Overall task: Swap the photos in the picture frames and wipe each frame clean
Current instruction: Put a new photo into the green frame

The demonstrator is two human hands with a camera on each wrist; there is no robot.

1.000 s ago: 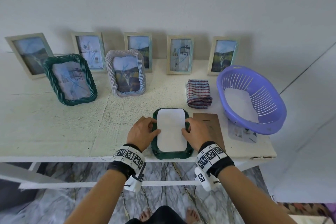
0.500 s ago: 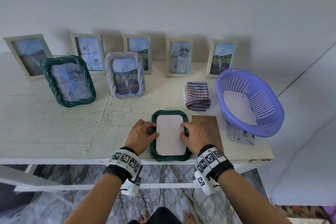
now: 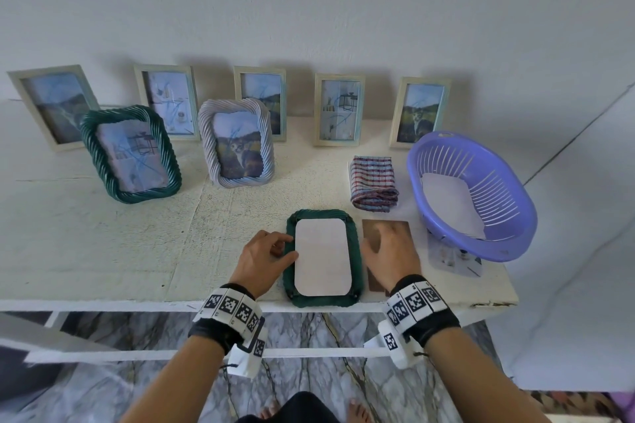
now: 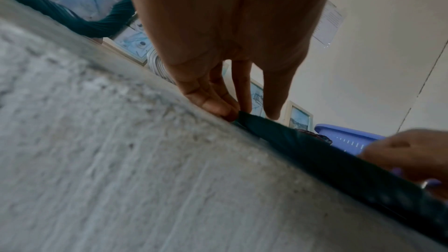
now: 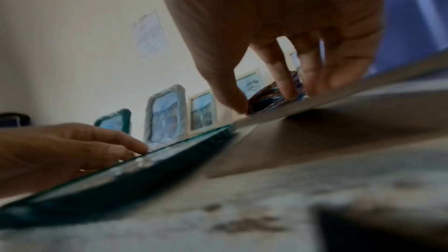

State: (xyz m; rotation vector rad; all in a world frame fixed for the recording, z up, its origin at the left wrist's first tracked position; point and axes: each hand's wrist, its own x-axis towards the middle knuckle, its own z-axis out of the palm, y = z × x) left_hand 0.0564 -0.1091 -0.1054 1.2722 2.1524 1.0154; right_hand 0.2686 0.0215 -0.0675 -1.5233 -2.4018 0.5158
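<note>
A dark green rope frame (image 3: 356, 251) lies face down at the table's front edge, with a white photo back (image 3: 323, 257) set in it. My left hand (image 3: 288, 247) presses its thumb and fingertips on the frame's left rim and the photo's edge, fingers fairly straight (image 4: 218, 108). My right hand (image 3: 374, 237) is over the brown backing board (image 3: 398, 228) just right of the frame. Its fingers lie on top and the thumb sits at the board's left edge. In the right wrist view the board (image 5: 339, 131) looks tipped up off the table.
A green rope frame (image 3: 130, 154) and a pale rope frame (image 3: 237, 144) stand mid-table. Several cream frames (image 3: 338, 110) line the wall. A folded checked cloth (image 3: 374, 182) lies behind the board. A purple basket (image 3: 515, 216) at the right rests on a loose photo (image 3: 453, 257).
My right hand left the frame's right rim and moved right onto the brown backing board. The left hand stays at the frame's left edge.
</note>
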